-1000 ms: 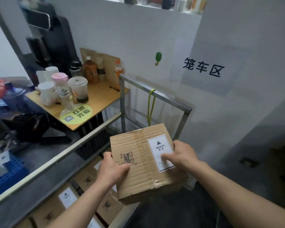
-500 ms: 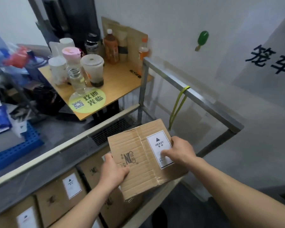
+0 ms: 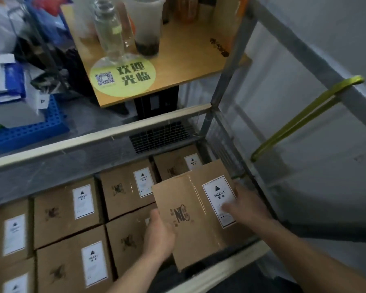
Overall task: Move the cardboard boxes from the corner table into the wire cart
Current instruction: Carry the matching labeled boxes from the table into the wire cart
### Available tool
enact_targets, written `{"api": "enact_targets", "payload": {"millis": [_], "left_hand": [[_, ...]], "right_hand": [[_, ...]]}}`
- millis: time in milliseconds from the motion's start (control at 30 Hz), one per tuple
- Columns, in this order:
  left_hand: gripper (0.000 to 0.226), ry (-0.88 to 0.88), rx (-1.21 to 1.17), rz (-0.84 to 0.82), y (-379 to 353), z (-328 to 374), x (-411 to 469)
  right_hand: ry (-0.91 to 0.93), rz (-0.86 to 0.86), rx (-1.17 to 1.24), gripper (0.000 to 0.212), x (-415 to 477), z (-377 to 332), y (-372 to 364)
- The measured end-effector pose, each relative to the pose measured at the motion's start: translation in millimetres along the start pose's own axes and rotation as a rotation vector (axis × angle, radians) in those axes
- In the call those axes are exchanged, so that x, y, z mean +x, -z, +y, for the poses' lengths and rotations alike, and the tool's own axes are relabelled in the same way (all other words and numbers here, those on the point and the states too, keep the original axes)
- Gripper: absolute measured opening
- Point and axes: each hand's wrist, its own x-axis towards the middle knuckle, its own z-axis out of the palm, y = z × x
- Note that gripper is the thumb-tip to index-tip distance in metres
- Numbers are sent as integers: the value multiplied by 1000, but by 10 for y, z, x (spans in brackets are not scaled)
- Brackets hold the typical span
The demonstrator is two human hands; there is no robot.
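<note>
I hold a cardboard box [image 3: 190, 216] with a white HEAVY label, low inside the wire cart [image 3: 228, 79] at its right end. My left hand [image 3: 159, 233] grips the box's left edge. My right hand [image 3: 243, 206] grips its right side, thumb lying over the label. Several like boxes [image 3: 66, 210] fill the cart floor to the left in rows, and one box [image 3: 175, 166] sits just behind the held one.
A wooden table [image 3: 188, 58] with cups, bottles and a round green sticker stands beyond the cart's far rail. A yellow-green strap [image 3: 304, 117] hangs from the cart's right rail. A blue crate [image 3: 30, 127] with papers lies at the left. A grey wall is on the right.
The box has gone down from above the cart's rim into the cart, both hands still on it. The camera has tipped downward and several stacked boxes have come into sight.
</note>
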Motion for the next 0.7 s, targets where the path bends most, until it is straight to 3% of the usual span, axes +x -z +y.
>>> {"api": "enact_targets", "payload": {"millis": [333, 700], "left_hand": [[35, 11, 1, -101, -560, -390, 426], [36, 5, 40, -190, -683, -467, 1064]], "right_hand": [[-50, -133, 10, 38, 499, 592, -537], [-35, -160, -75, 35, 1049, 549, -709]]}}
